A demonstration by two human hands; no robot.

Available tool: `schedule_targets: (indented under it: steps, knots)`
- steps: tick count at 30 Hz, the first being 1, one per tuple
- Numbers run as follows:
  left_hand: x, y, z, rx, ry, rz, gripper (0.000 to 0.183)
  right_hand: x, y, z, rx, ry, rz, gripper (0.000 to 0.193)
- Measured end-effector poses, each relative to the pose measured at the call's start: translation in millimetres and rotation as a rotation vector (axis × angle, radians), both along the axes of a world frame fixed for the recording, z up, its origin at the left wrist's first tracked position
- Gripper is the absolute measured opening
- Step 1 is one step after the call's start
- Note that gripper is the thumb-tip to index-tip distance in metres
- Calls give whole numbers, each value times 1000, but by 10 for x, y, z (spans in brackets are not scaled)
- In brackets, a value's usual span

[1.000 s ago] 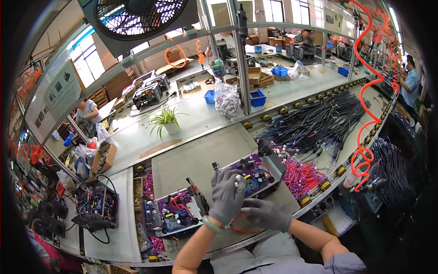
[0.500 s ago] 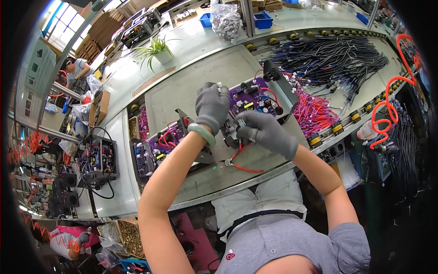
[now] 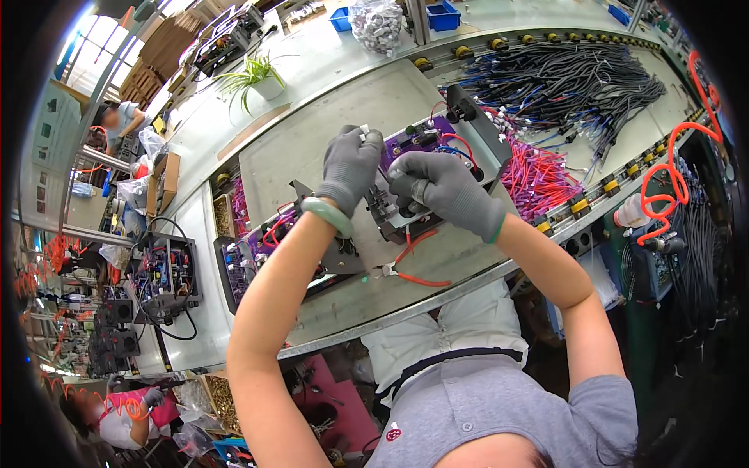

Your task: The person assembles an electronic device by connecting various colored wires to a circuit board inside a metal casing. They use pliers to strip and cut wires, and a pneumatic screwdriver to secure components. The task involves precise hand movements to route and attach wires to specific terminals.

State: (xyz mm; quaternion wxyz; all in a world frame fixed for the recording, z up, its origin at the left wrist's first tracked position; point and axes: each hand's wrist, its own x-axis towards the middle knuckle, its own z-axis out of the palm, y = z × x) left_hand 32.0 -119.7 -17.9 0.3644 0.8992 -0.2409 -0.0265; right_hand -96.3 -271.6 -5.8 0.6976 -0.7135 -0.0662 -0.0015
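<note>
My left hand (image 3: 351, 161), in a grey glove with a pale green bangle at the wrist, is closed at the left edge of an opened device. A small white plug (image 3: 364, 132) pokes out between its fingers. My right hand (image 3: 449, 189), also gloved, is curled over the device's near side; whatever its fingers hold is hidden. The device has a black metal casing (image 3: 493, 150) and a purple circuit board (image 3: 396, 146) with red and blue wires, partly covered by my hands. Close to the right hand lie red-handled cutting pliers (image 3: 421, 279), jaws toward the left.
Another opened device (image 3: 242, 269) sits left, partly behind my forearm. To the right are red wires (image 3: 538, 187) and black cables (image 3: 562, 86). A potted plant (image 3: 269, 84) and a bag of white parts (image 3: 376, 27) stand beyond. An orange coiled hose (image 3: 671, 175) hangs right. Two people work at left.
My right hand has moved up and left, nearer my left hand, and its fingers are curled over the board. The left hand keeps its grip beside the device. The whole view has shifted slightly.
</note>
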Motion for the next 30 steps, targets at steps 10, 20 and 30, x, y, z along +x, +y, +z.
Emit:
schedule_targets:
  steps: [10, 20, 30]
  knots:
    - [-88, 136, 155, -275, 356, -92, 32, -10, -25, 122, -1176, -366, 151, 10]
    - [-132, -24, -51, -192, 10, 86, 31, 40, -91, 25, -1042, -436, 85, 8]
    - [-202, -129, -76, -157, -79, 163, 33, 168, -4, -47, -1264, -454, 270, 10]
